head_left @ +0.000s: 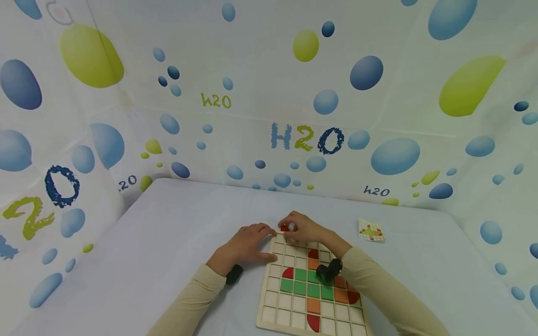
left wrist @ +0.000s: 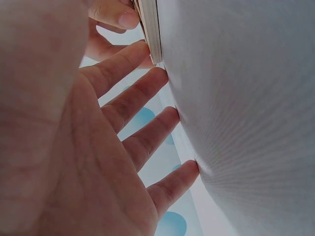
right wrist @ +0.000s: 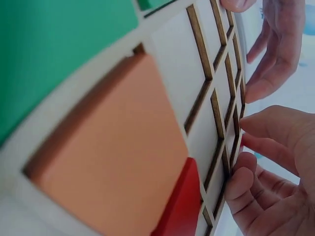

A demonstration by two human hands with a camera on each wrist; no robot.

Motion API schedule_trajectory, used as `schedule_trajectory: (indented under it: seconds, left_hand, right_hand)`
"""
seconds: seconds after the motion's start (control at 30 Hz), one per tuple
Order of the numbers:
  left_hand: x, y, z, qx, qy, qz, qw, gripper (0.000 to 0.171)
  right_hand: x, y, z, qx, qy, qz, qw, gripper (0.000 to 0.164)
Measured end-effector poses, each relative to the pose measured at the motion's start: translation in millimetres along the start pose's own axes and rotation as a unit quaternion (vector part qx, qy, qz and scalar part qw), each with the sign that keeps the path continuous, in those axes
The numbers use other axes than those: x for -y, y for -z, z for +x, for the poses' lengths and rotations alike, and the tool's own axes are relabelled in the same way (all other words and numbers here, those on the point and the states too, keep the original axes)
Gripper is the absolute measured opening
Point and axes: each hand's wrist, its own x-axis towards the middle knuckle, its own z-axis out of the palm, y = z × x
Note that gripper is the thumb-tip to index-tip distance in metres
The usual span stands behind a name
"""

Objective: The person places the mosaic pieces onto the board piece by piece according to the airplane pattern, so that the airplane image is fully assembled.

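A wooden grid board [head_left: 272,298] lies on the white cloth, with green squares [head_left: 313,290], orange squares [head_left: 313,305] and red rounded pieces [head_left: 313,322] in some of its cells. My left hand [head_left: 248,241] is at the board's far left corner, fingers spread and fairly straight. In the left wrist view its index fingertip [left wrist: 142,48] touches the board's edge, and the other fingertips rest on the cloth. At the far edge, my right hand [head_left: 306,228] pinches a red piece [head_left: 284,227], mostly hidden by the fingers; only a sliver shows in the right wrist view.
A small printed card [head_left: 371,230] with a coloured grid pattern lies right of the board. White cloth [head_left: 189,219] covers the table, and a patterned curtain [head_left: 260,70] stands behind it. Black wrist cameras [head_left: 329,270] sit on both wrists, the right one above the board.
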Motion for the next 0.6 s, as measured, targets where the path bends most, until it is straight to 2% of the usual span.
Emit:
schedule_trajectory:
  seconds: [0.33,0.6]
  left_hand:
    - [3.9,-5.3,-0.5,-0.012,-0.01,0.006,0.9999,0.056]
    - [4.1,-7.3,-2.1,-0.014,-0.013,0.015,0.9997,0.057]
  right_hand:
    - [2.3,-1.7,-0.7,0.0,0.0,-0.008,1.0,0.026]
    - [3.7,-4.5,-2.8,-0.027,0.013,-0.001,1.0,0.022]
